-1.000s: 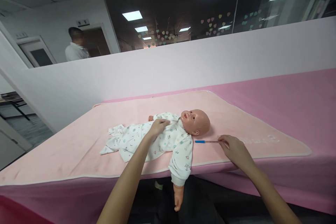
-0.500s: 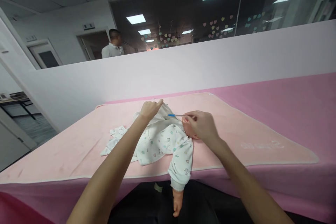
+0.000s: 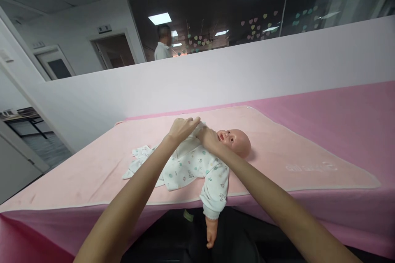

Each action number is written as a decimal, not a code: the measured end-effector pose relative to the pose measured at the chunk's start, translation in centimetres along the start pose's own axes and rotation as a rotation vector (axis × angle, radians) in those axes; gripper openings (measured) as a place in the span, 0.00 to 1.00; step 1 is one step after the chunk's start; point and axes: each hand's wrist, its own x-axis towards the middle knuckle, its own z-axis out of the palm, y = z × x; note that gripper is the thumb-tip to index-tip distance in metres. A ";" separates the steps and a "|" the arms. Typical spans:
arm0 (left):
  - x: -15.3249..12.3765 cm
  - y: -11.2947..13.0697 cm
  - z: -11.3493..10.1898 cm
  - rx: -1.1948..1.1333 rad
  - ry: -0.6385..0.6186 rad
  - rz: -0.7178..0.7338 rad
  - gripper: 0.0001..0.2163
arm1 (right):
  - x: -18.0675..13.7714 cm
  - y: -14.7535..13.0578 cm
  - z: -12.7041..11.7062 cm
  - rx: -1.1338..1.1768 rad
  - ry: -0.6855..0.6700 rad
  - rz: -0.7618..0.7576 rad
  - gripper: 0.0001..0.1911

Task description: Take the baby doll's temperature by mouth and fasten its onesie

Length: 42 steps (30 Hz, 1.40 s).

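Note:
A baby doll [image 3: 240, 143] lies on its back on the peach mat, head to the right, in a white print top [image 3: 188, 169]. One sleeved arm of it hangs over the near edge, its bare hand [image 3: 211, 232] below. My left hand [image 3: 182, 128] is closed, pinching the top's raised cloth over the chest. Right beside it, my right hand [image 3: 209, 137] reaches in at the collar below the doll's chin, fingers closed and mostly hidden. The slim blue-tipped thermometer it held half a second ago is hidden from view now.
The peach mat [image 3: 308, 148] covers part of a pink-covered table [image 3: 348, 119]. A low white partition [image 3: 216, 78] with glass above stands behind it. Beyond the glass is a person [image 3: 163, 45] in a light shirt. A dark table [image 3: 26, 119] is at the far left.
My right hand has moved left from the doll's face to its collar, uncovering the face and bringing the blue tip out of sight. The left hand still grips the cloth. The person behind moved right.

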 end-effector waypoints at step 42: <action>0.7 1.8 11.5 -0.431 -0.244 -0.500 0.22 | -4.4 17.2 -3.6 0.860 0.403 0.457 0.29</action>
